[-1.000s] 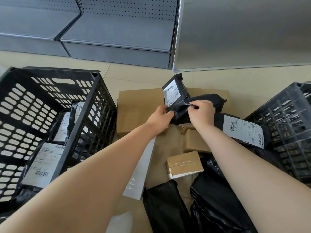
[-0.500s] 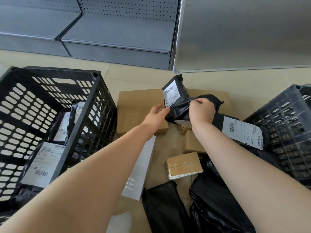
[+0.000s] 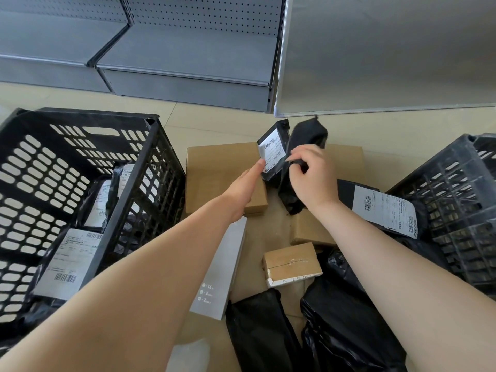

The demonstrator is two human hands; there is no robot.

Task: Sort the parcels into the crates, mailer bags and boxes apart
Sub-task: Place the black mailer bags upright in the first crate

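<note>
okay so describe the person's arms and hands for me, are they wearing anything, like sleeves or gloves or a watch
Both forearms are bare as far as the frame shows: no sleeves in view. The left hand and right hand wear no gloves, and no watch, bracelet or ring is visible. Nails look short and unpainted.

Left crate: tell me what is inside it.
Inside the left crate lie black mailer bags with white labels; at least three show. Its walls hide whatever lies deeper.
</note>
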